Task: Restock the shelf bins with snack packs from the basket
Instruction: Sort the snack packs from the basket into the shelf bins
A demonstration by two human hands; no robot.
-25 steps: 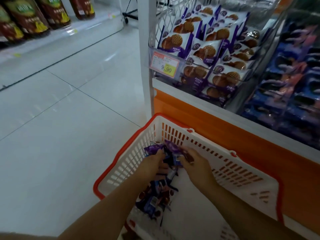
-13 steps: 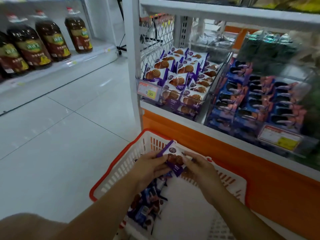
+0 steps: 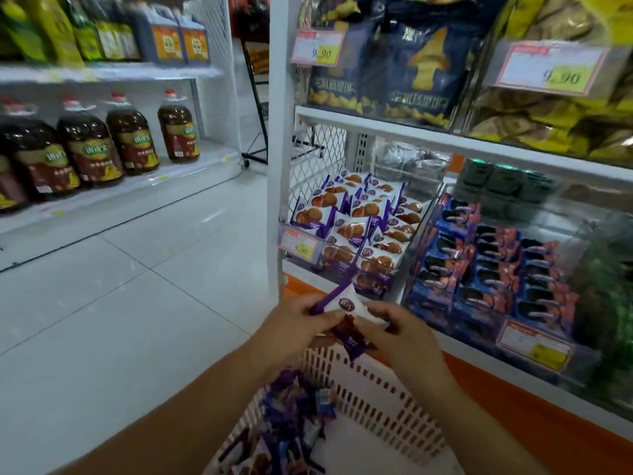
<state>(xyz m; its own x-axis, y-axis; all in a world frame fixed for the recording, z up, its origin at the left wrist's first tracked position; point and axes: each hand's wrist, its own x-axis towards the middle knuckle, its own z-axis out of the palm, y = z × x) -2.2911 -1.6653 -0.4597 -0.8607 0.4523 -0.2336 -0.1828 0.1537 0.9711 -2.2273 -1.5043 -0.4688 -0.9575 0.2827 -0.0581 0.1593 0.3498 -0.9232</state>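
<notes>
Head camera, and both hands are up at centre frame over the basket (image 3: 376, 389). The left hand (image 3: 294, 323) pinches the purple edge of one snack pack (image 3: 346, 317), and the right hand (image 3: 404, 341) grips its other end, fingers curled round it. The pack sits just above the basket's far rim, white and purple with a round logo, the lettering too blurred to read.

Down at 6 o'clock more purple packs (image 3: 291, 419) lie heaped in the basket's left side. At 12 o'clock, the matching bin (image 3: 359, 234) is stacked with waffle-print purple packs, and the price tag (image 3: 300, 244) on its front lip reads 9.90. To its right, at 2 o'clock, a second bin (image 3: 486, 269) holds blue packs, its own tag unreadable. On the shelf above, two tags show 9.90: one (image 3: 320, 49) at 12 o'clock, another (image 3: 555, 68) at 1 o'clock.

Oil bottles (image 3: 133, 142) with green labels line a low shelf at 10 o'clock, text illegible.

Room to move: pale floor tiles (image 3: 137, 303) spread wide at 9 o'clock. The white upright post (image 3: 281, 166) stands just left of the purple bin, and the orange base panel (image 3: 548, 413) runs close behind the basket at 4 o'clock.
</notes>
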